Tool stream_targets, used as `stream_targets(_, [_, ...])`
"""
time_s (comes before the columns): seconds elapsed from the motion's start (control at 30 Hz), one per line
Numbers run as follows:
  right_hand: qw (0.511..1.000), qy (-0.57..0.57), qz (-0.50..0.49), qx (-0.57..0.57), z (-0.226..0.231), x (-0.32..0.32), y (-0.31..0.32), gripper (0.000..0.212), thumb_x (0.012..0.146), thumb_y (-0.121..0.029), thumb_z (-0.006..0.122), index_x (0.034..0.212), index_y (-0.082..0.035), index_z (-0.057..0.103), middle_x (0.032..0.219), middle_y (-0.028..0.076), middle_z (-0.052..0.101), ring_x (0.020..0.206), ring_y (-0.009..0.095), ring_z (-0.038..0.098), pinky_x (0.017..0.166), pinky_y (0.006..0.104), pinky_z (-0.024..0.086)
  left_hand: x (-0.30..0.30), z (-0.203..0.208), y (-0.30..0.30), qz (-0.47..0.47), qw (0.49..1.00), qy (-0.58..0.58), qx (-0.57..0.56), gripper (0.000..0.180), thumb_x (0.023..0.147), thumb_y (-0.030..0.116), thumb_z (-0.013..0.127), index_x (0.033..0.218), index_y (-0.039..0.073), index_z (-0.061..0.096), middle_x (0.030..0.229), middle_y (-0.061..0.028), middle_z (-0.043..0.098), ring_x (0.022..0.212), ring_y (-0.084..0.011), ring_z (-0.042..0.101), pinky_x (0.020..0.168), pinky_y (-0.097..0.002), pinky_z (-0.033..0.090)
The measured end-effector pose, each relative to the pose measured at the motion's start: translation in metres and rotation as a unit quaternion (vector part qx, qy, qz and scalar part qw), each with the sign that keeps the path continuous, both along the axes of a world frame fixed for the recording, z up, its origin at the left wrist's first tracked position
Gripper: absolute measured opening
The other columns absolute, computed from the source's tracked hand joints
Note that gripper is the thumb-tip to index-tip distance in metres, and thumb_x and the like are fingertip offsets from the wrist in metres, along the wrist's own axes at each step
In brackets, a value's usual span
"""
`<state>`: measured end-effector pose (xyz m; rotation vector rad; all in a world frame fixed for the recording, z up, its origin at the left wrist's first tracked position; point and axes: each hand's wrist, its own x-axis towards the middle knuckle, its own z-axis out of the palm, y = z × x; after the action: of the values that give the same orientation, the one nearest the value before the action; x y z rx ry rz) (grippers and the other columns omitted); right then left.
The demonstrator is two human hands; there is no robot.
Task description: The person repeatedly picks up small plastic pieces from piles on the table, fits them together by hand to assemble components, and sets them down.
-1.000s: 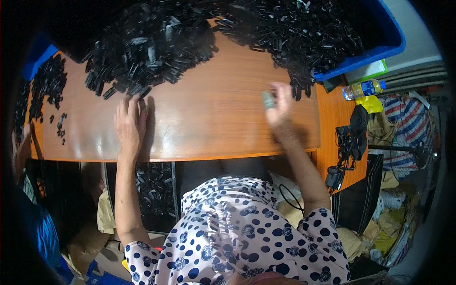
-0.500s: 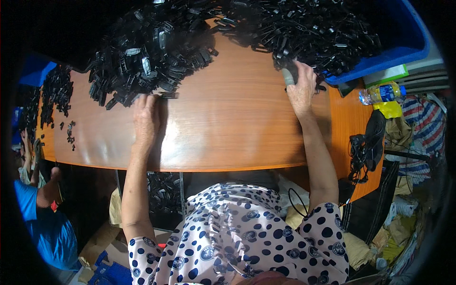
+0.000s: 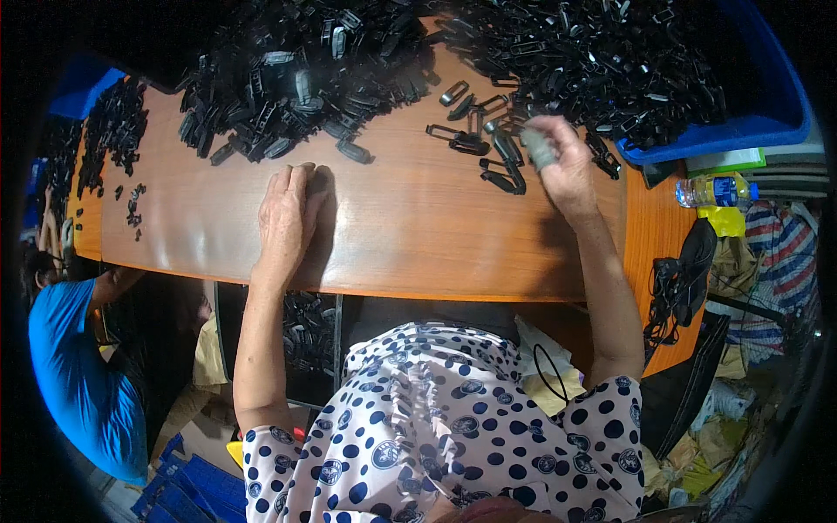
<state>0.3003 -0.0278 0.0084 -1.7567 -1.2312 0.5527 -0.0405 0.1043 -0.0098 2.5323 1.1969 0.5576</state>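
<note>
My left hand (image 3: 286, 209) is palm down over the wooden table (image 3: 410, 209), just in front of the left pile of black clip-like plastic pieces (image 3: 288, 87). Its fingers are bent close together; whatever is under the fingertips is hidden. Over at the right, my right hand (image 3: 565, 166) hovers by several loose black pieces (image 3: 506, 144), some shaped like open frames. A grey-green cover (image 3: 539, 148) wraps its thumb. The thumb stands a little apart from the curled, slightly blurred fingers, and I see no piece held between them.
A larger heap of black pieces (image 3: 602, 70) spills from a blue bin (image 3: 776, 96) at the back right. A plastic bottle (image 3: 717, 191) and black cords (image 3: 667, 301) lie along the right edge. A co-worker in a blue shirt (image 3: 83, 383) is at the far left.
Several black pieces now lie spread nearer to me by my right hand, off the right heap. My left hand has drawn clear of the left pile. The co-worker has leaned forward.
</note>
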Motion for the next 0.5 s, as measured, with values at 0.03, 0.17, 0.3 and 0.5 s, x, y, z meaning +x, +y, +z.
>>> stream_targets(0.03, [1.0, 0.0, 0.002, 0.0, 0.003, -0.008, -0.004, 0.022, 0.087, -0.004, 0.062, 0.108, -0.001, 0.058, 0.093, 0.007, 0.063, 0.082, 0.018, 0.063, 0.07, 0.029, 0.052, -0.004, 0.0, 0.001, 0.002, 1.0, 0.0, 0.0, 0.029, 0.084, 0.004, 0.061, 0.113, 0.003, 0.058, 0.101, -0.0159, 0.061, 0.096, -0.0349, 0.06, 0.081, -0.0399, 0.049])
stream_targets(0.17, [0.933, -0.329, 0.141, -0.047, 0.0, -0.029, -0.011, 0.021, 0.082, -0.014, 0.067, 0.1, -0.003, 0.06, 0.093, 0.013, 0.056, 0.091, 0.033, 0.056, 0.079, 0.0409, 0.048, -0.01, 0.002, 0.003, 0.006, 1.0, 0.006, -0.028, 0.025, 0.086, 0.007, 0.06, 0.111, 0.001, 0.058, 0.102, -0.0161, 0.063, 0.092, -0.034, 0.061, 0.08, -0.0389, 0.05])
stream_targets(0.3, [0.913, -0.366, 0.126, -0.128, 0.005, -0.036, -0.008, 0.017, 0.086, -0.012, 0.062, 0.1, -0.003, 0.06, 0.099, 0.013, 0.057, 0.097, 0.031, 0.056, 0.082, 0.041, 0.047, -0.015, -0.013, -0.004, 0.046, 0.959, -0.18, -0.214, 0.023, 0.089, 0.012, 0.059, 0.11, 0.001, 0.061, 0.098, -0.014, 0.067, 0.088, -0.0285, 0.065, 0.078, -0.0378, 0.051])
stream_targets(0.5, [0.983, -0.178, 0.034, -0.038, 0.002, -0.031, -0.008, 0.018, 0.088, -0.008, 0.06, 0.106, -0.006, 0.06, 0.089, 0.012, 0.063, 0.079, 0.029, 0.061, 0.073, 0.0363, 0.05, -0.001, -0.004, -0.044, 0.039, 0.61, -0.505, -0.61, 0.028, 0.095, 0.016, 0.058, 0.119, 0.003, 0.053, 0.098, -0.0129, 0.067, 0.07, -0.0164, 0.066, 0.056, -0.0229, 0.052])
